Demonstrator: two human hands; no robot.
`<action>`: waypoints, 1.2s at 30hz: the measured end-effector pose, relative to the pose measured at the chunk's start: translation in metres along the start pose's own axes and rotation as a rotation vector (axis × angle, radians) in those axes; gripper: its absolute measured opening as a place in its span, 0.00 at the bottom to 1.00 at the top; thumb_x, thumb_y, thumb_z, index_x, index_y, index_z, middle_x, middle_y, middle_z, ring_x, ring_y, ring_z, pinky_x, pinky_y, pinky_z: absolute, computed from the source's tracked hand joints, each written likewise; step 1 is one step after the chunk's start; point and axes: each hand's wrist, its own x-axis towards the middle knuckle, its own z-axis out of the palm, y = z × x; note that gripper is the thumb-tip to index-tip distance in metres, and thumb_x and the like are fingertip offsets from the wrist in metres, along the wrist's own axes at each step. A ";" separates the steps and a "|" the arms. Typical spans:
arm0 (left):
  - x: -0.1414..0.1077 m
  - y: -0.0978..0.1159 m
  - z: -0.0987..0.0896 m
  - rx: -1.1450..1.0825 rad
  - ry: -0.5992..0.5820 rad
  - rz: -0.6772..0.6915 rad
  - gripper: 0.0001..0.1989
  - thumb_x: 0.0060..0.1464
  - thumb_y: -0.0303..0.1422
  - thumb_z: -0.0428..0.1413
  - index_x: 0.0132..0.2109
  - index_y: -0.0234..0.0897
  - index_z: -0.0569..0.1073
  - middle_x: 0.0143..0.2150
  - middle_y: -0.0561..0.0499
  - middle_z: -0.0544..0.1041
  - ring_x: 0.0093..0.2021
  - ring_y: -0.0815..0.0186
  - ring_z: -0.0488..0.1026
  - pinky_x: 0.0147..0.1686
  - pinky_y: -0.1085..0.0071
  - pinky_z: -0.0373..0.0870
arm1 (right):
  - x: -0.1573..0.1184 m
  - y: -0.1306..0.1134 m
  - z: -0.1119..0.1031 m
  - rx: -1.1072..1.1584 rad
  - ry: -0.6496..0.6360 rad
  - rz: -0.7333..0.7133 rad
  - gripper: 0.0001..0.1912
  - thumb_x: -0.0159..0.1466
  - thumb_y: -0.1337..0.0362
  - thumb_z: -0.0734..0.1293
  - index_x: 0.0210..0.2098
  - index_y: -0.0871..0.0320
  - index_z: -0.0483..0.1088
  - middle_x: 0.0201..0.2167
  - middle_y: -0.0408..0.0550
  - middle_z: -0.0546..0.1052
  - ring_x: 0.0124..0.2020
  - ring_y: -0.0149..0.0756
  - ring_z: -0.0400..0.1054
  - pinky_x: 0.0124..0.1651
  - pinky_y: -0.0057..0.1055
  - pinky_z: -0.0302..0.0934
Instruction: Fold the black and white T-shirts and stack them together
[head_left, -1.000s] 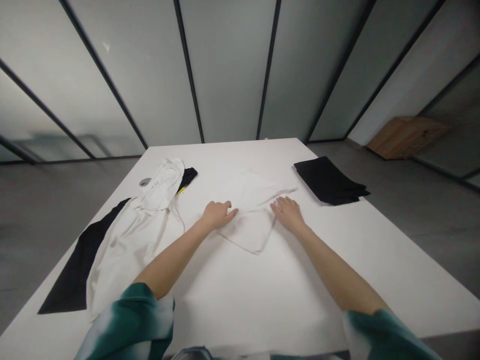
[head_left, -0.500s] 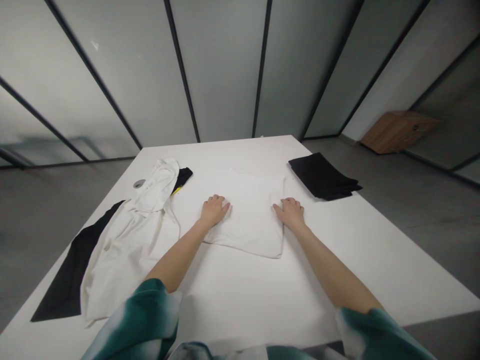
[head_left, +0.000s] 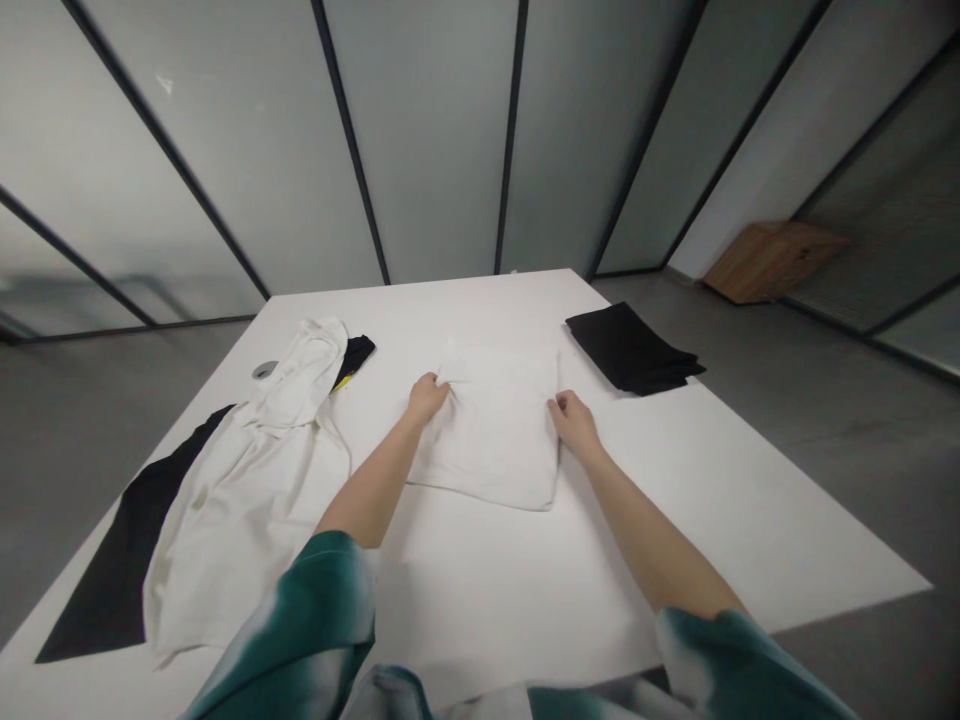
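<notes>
A folded piece of white cloth (head_left: 495, 430) lies flat in the middle of the table; what kind of garment it is, I cannot make out. My left hand (head_left: 428, 397) pinches its left edge, with small creases running from the fingers. On the opposite side, my right hand (head_left: 576, 420) grips the right edge between thumb and fingers. The cloth's near hem rests on the tabletop, its far edge blending into the white surface.
The white table (head_left: 480, 590) stands before a frosted glass partition. At its left lie a white garment with straps (head_left: 240, 510), black cloth (head_left: 105, 580) and a grey round object (head_left: 265, 370). Folded black cloth (head_left: 630, 345) sits at the right edge. A wooden box (head_left: 772, 262) stands beyond.
Both hands lay spread on the white cloth; now their fingers have closed on its left and right edges. The view has shifted slightly.
</notes>
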 end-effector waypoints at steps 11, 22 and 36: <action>0.002 0.009 -0.064 -0.901 -0.102 0.156 0.23 0.37 0.35 0.65 0.43 0.39 0.71 0.24 0.58 0.70 0.24 0.70 0.68 0.26 0.76 0.62 | 0.028 -0.027 -0.037 1.026 0.108 0.158 0.19 0.46 0.56 0.74 0.34 0.54 0.68 0.23 0.37 0.71 0.24 0.28 0.64 0.28 0.26 0.60; 0.038 0.065 -0.143 -0.704 0.035 0.434 0.16 0.43 0.37 0.61 0.40 0.36 0.74 0.31 0.52 0.74 0.30 0.67 0.70 0.31 0.72 0.65 | 0.094 -0.094 -0.074 0.873 0.112 -0.237 0.10 0.55 0.61 0.68 0.37 0.54 0.71 0.27 0.40 0.70 0.31 0.32 0.66 0.37 0.32 0.64; 0.009 0.016 -0.140 -0.291 0.213 0.393 0.15 0.49 0.41 0.57 0.41 0.36 0.75 0.31 0.50 0.74 0.35 0.61 0.72 0.35 0.67 0.67 | 0.068 -0.076 -0.061 0.554 0.126 -0.331 0.13 0.58 0.56 0.66 0.40 0.56 0.72 0.31 0.46 0.76 0.35 0.40 0.70 0.39 0.36 0.63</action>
